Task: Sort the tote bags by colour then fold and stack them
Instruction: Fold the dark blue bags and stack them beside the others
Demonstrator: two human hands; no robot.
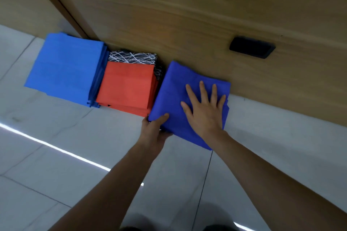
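- Light blue stack: flat, matte fabric rectangles at the glossy tiled floor's far edge, against the wooden panel.
- Orange stack touches it, lying over a black bag with white lines.
- Left hand pinches the folded dark blue bag's near left corner, thumb on top.
- Right hand lies flat on it, fingers spread straight.

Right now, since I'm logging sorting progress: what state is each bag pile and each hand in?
light blue stack: folded, stacked flat on the floor, untouched.
orange stack: folded, stacked, lying partly over the patterned bag.
patterned bag: folded, mostly covered by the orange stack.
dark blue bag: folded, flat on the floor, under both hands.
left hand: grips the dark blue bag's near corner.
right hand: flat, fingers spread, pressing the dark blue bag.
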